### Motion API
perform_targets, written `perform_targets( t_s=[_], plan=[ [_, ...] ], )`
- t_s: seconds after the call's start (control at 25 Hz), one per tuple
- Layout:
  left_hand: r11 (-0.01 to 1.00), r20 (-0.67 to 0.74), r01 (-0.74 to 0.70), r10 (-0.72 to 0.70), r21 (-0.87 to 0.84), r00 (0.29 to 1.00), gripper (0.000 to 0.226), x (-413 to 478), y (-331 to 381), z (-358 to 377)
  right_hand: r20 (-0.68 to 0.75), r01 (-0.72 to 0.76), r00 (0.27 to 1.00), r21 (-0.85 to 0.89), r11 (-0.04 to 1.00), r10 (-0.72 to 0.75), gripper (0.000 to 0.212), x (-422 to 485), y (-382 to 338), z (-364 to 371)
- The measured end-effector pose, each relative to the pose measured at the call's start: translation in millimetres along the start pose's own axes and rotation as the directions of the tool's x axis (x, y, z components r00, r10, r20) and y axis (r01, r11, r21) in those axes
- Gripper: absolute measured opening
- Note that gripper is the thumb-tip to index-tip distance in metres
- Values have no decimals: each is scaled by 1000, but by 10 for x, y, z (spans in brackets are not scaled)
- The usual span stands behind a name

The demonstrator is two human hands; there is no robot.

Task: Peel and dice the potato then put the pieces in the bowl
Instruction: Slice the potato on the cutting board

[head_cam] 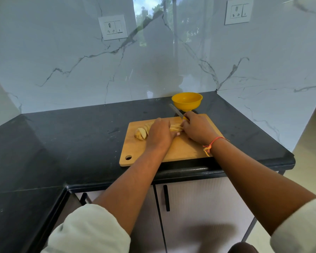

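Desk, black stone, L-shaped, backed by a grey-veined marble wall; socket plate on the wall at 11 o'clock. Cutting board, wooden, flat on the desk near its front edge, hang-hole at its 7 o'clock corner. Potato, pale yellow, cut into slices that lean together in a row across the far half of the board; the end slices show at 9 o'clock of the left hand, and more slices show between the two hands. Left hand, palm down over the middle of the row, fingers curled over the potato and holding it to the board. Knife, steel blade pointing to 11 o'clock, a bit of yellow handle showing. Right hand, just beside the left at its 3 o'clock, closed round the knife handle. Bowl, yellow, footed, upright on the desk at 12 o'clock of the board, just beyond its far edge. Thread bracelet, orange, on the right wrist. Second socket plate at 1 o'clock. Cabinet doors with black handles under the desk at 6 o'clock.
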State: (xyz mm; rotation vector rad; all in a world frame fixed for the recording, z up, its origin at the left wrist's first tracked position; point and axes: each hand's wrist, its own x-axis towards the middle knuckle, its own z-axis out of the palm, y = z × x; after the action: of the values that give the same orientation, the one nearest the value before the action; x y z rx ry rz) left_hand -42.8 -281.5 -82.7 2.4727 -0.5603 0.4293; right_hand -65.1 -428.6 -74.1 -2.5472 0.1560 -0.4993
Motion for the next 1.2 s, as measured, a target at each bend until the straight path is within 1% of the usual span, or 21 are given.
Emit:
perform_targets(
  t_s=[0.16, 0.28, 0.4, 0.64, 0.8, 1.0, 1.2],
  plan=[
    [1000, -21, 0, 1, 4, 1000, 29, 75, -5, 79, -31, -4, 999, 110, 994, 8, 24, 71, 109, 47],
    [998, -27, -16, 15, -67, 1000, 21, 94, -94, 84, -30, -6, 1000, 142, 990, 10, 23, 103, 142, 72],
    [993, -7, -46, 45, -107, 999, 25, 70, -154, 51, -24, -23, 999, 184, 983, 28, 23, 125, 164, 82],
    [992, 3, -55, 56, -117, 998, 23, 70, -158, 55, -10, -28, 999, 195, 980, 30, 23, 141, 195, 99],
    [994, -1, -79, 79, -73, 997, 19, 53, -135, 76, -39, -40, 998, 210, 977, 49, 24, 146, 203, 136],
    [998, 73, -64, 65, -17, 995, 18, 103, -111, 21, -73, -47, 995, 219, 974, 65, 24, 145, 210, 148],
    [998, 178, -38, 47, -55, 983, 18, 146, -77, -42, -81, -38, 995, 190, 981, 54, 23, 141, 209, 150]
  ],
)
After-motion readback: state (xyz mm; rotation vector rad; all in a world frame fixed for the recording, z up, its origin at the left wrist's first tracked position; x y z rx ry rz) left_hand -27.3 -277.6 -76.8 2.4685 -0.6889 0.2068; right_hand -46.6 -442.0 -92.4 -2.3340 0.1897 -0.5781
